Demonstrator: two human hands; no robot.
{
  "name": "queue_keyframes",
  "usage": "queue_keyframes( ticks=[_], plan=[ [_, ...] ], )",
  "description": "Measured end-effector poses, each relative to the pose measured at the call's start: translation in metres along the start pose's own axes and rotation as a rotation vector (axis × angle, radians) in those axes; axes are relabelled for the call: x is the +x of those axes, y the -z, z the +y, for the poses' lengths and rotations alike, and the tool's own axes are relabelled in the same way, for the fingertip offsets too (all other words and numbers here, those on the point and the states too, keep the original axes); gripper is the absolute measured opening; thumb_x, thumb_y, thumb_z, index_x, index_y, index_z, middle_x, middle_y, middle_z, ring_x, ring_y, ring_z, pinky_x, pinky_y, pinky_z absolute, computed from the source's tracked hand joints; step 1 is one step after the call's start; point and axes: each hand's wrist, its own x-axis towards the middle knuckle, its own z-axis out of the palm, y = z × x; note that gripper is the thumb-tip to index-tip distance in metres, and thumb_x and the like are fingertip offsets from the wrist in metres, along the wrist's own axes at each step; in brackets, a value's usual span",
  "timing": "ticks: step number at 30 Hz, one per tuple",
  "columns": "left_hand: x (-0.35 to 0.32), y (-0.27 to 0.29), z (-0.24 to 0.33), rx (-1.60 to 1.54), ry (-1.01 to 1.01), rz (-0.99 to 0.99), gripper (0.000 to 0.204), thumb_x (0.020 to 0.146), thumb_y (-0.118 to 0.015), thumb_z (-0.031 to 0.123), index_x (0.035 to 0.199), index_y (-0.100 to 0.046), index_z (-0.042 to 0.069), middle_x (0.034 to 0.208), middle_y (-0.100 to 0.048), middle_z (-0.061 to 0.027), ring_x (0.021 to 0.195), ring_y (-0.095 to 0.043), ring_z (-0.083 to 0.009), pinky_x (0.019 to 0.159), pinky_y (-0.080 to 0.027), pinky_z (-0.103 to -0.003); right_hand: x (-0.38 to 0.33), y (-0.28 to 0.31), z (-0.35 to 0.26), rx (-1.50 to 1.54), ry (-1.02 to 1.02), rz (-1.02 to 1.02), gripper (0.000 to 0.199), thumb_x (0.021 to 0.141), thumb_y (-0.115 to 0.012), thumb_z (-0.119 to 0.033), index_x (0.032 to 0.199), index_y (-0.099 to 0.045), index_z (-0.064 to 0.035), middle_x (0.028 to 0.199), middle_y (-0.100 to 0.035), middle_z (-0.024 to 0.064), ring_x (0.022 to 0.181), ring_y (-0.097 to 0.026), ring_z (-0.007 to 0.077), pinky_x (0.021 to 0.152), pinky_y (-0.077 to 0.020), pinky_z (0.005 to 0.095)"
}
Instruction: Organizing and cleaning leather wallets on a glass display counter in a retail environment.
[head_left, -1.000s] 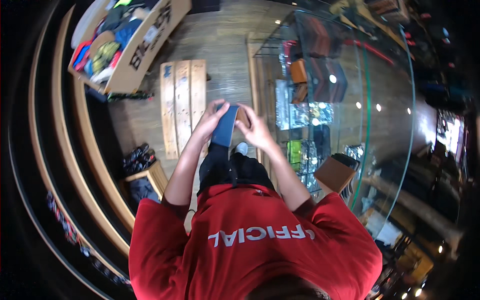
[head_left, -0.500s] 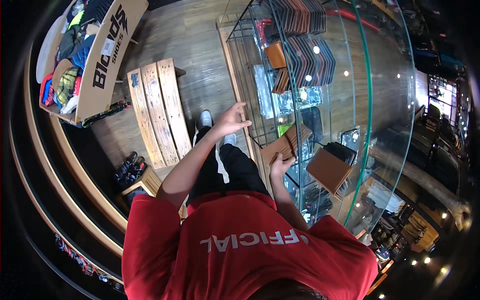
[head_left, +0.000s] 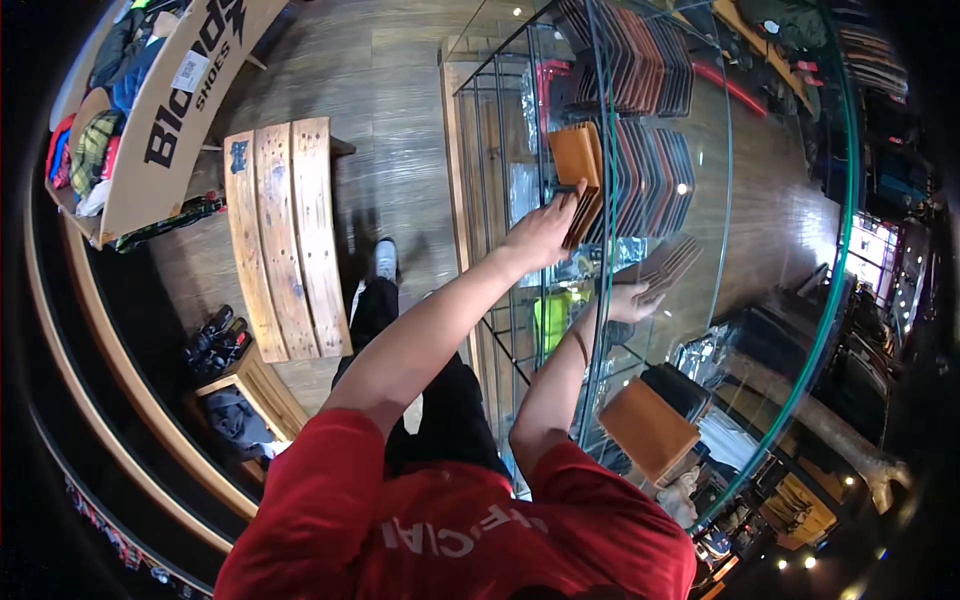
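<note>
My left hand [head_left: 540,235] reaches into the glass display case [head_left: 722,200] and grips the near edge of a small stack of tan wallets [head_left: 575,155], one finger on the top one. My right hand [head_left: 628,302] is inside the case too, seen partly through glass, and holds several brown wallets [head_left: 668,268] fanned like an open booklet. Beyond both hands run rows of dark and brown wallets [head_left: 650,180] standing closely overlapped. Nearer to me, another tan wallet [head_left: 648,430] lies on top of a stack, beside black wallets [head_left: 678,390].
Black metal bars [head_left: 500,130] and glass edges frame the case around my arms. To the left stand a slatted wooden bench [head_left: 285,240], a board-sided bin of clothes [head_left: 180,110] and a wooden crate [head_left: 255,395]. A green packet [head_left: 555,318] lies low in the case.
My left hand has moved from outside the case onto the tan wallet stack. My right hand has carried the brown wallets farther forward and right, toward the rows.
</note>
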Motion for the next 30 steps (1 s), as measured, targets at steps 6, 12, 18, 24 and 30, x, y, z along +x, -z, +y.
queue_keyframes(
  ticks=[6, 12, 18, 24, 30],
  plan=[
    [0.004, -0.007, -0.005, -0.151, -0.011, 0.072, 0.123, 0.071, -0.089, 0.013, 0.163, -0.008, 0.016, 0.139, -0.052, -0.0225, 0.118, -0.061, -0.0439, 0.097, -0.054, -0.049, 0.041, -0.054, 0.002, 0.120, -0.022, -0.052, 0.036, 0.096, -0.071, -0.016, 0.125, -0.065, 0.0055, 0.125, -0.067, 0.0227, 0.111, -0.064, 0.0322, 0.101, -0.0512, 0.0421],
    [0.006, -0.017, -0.011, -0.181, -0.017, 0.119, 0.123, 0.068, -0.090, 0.014, 0.163, -0.012, 0.021, 0.126, -0.055, -0.0185, 0.110, -0.062, -0.0433, 0.093, -0.055, -0.050, 0.046, -0.067, 0.013, 0.583, -0.317, -0.391, 0.041, 0.097, -0.049, -0.014, 0.135, -0.055, 0.0008, 0.132, -0.059, 0.0170, 0.115, -0.060, 0.0285, 0.098, -0.0509, 0.0385],
    [0.009, -0.019, -0.007, -0.169, -0.054, 0.139, 0.126, 0.066, -0.093, 0.021, 0.163, -0.011, 0.021, 0.135, -0.052, -0.0240, 0.115, -0.061, -0.0447, 0.095, -0.055, -0.049, 0.085, -0.091, 0.028, 0.663, -0.464, -0.441, 0.041, 0.099, -0.048, -0.018, 0.136, -0.055, -0.0017, 0.125, -0.061, 0.0113, 0.108, -0.060, 0.0234, 0.094, -0.0484, 0.0403],
    [0.006, -0.016, -0.018, -0.237, -0.103, 0.123, 0.129, 0.063, -0.094, 0.018, 0.163, -0.013, 0.020, 0.129, -0.055, -0.0207, 0.114, -0.060, -0.0434, 0.095, -0.052, -0.050, 0.084, -0.122, -0.002, 0.857, -0.527, -0.523, 0.059, 0.094, -0.032, -0.022, 0.146, -0.049, -0.0002, 0.147, -0.052, 0.0213, 0.136, -0.051, 0.0392, 0.116, -0.0409, 0.0543],
    [0.004, -0.011, -0.024, -0.236, -0.154, 0.123, 0.126, 0.066, -0.093, 0.019, 0.163, -0.014, 0.018, 0.131, -0.054, -0.0201, 0.112, -0.064, -0.0376, 0.097, -0.053, -0.047, 0.092, -0.133, 0.009, 0.678, -0.374, -0.353, 0.048, 0.093, -0.035, -0.011, 0.129, -0.061, 0.0090, 0.125, -0.067, 0.0230, 0.115, -0.066, 0.0402, 0.104, -0.0529, 0.0527]
  ],
)
